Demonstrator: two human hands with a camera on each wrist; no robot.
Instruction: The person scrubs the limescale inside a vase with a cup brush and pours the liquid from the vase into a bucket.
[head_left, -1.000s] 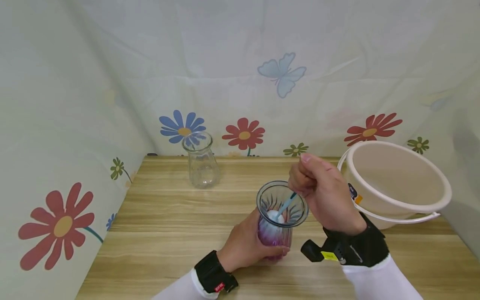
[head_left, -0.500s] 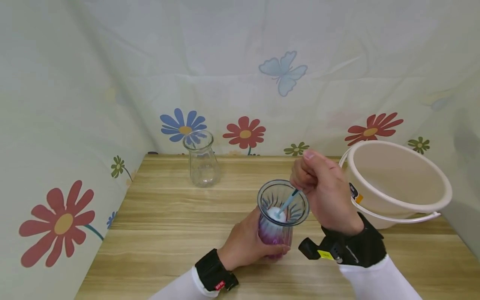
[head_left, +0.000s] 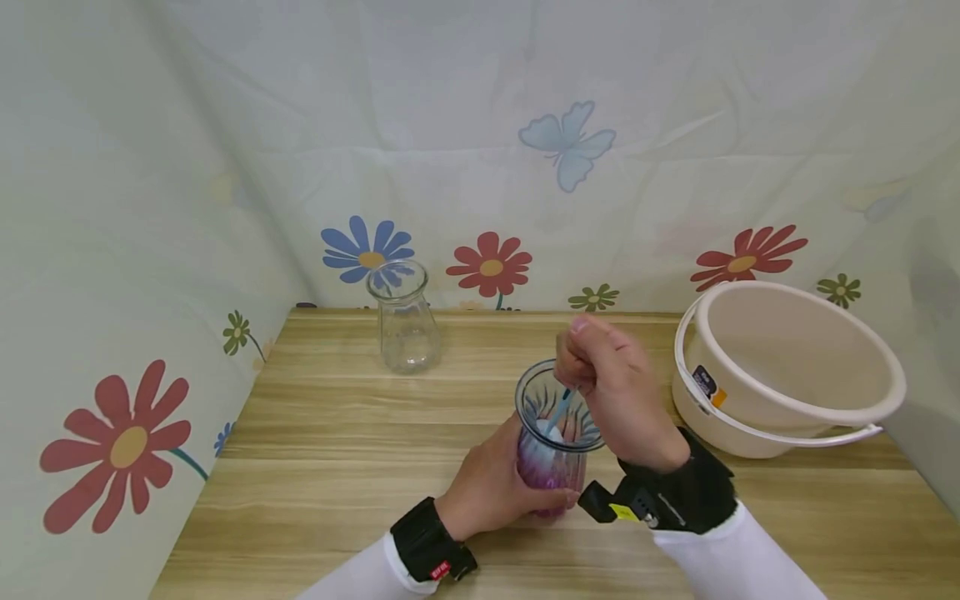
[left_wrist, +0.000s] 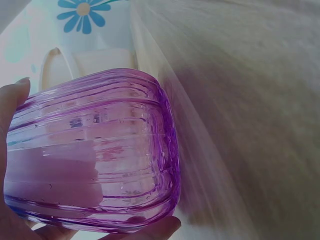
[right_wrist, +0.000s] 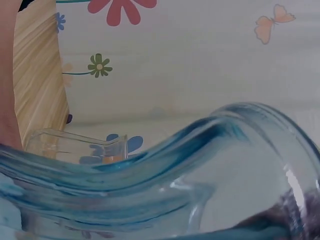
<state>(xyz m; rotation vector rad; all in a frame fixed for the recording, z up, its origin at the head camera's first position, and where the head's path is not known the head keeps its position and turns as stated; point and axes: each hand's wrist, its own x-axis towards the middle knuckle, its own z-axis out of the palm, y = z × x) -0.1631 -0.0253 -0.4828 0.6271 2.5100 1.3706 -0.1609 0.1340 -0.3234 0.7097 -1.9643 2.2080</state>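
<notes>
Purple-and-blue ribbed glass vase point(head_left: 551, 477) in the left hand point(head_left: 487, 483), near a cream plastic bucket point(head_left: 742, 408).
Its fingers wrap round the vase; the right hand point(head_left: 615, 396) grips a light-blue stick point(head_left: 560, 411), its white end inside.

Clear glass jar point(head_left: 408, 337), mouth flared, upright near the desk's point(head_left: 322, 450) back edge, toward its back left corner. Desk top pale, wood-grained. Cream bucket point(head_left: 798, 350) at the back right corner, mouth up; white handle point(head_left: 868, 432) lowered on its near side, dark-and-orange label point(head_left: 708, 385) on the wall. Printed cloth point(head_left: 420, 108) behind and left: pale blue butterfly point(head_left: 567, 148) high up, blue flower point(head_left: 348, 248) behind the jar, large red flower point(head_left: 126, 450) beyond the left edge.
</notes>
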